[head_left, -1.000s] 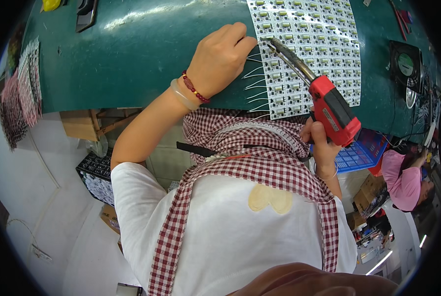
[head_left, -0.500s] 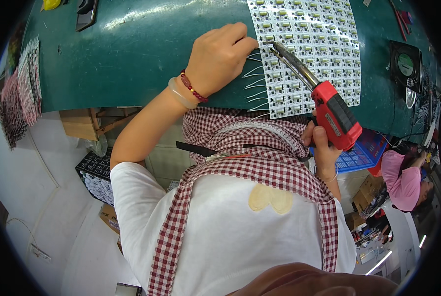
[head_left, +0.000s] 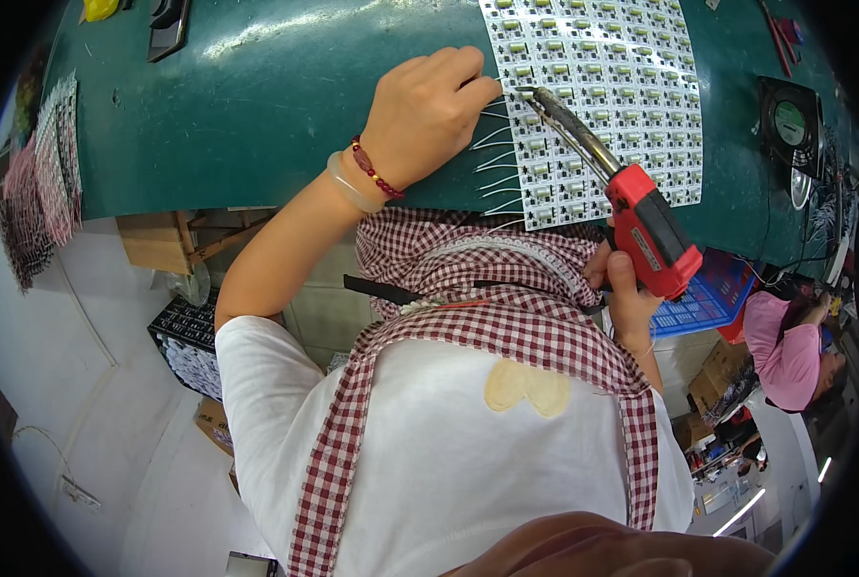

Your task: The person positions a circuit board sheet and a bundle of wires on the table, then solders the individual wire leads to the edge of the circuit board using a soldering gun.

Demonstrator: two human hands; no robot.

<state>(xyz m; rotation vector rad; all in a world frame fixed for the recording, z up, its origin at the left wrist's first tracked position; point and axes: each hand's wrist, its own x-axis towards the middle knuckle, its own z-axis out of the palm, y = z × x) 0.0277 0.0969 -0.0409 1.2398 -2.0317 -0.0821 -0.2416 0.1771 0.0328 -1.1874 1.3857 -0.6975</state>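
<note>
A large white sheet of small circuit boards point(head_left: 631, 125) lies on the green table. Several short white wires point(head_left: 499, 183) stick out from its left edge. My left hand point(head_left: 431, 115) is closed in a pinch beside that edge, apparently on a thin white wire whose end is mostly hidden by the fingers. In my right hand point(head_left: 630, 303) is a red and black soldering iron point(head_left: 653, 231), gripped near the sheet's lower right. Its dark tip reaches up and left to the boards in the leftmost column, close to my left fingertips.
A black round fan point(head_left: 790, 125) stands on the table at right, with cables near it. Bundles of wired strips point(head_left: 54, 163) hang over the far left edge. A blue plastic basket point(head_left: 708, 298) sits below the table at right. Another person in a pink top point(head_left: 781, 351) is farther right.
The soldering iron has shifted slightly toward me, and its tip sits a little lower along the sheet's left column. My left hand has barely moved and keeps its pinch.
</note>
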